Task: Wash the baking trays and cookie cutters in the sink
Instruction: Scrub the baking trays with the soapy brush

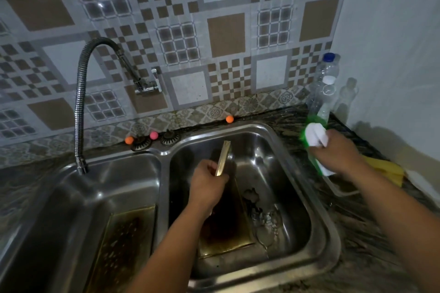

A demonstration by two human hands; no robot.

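In the right basin of the steel sink (316, 216), my left hand (209, 185) grips the upper edge of a dark, greasy baking tray (228, 228) and holds it tilted on end. Several metal cookie cutters (262, 216) lie on the basin floor just right of the tray. My right hand (340, 152) grips a green dish-soap bottle with a white cap (314, 135) over the counter at the sink's right rim; the bottle is motion-blurred. A second dirty baking tray (123, 240) lies in the left basin.
A flexible faucet (81, 107) hangs over the left basin. Clear plastic bottles (326, 85) stand in the back right corner. A clear tray (342, 185) and something yellow (388, 169) lie on the right counter. Small orange and pink balls (153, 135) sit behind the sink.
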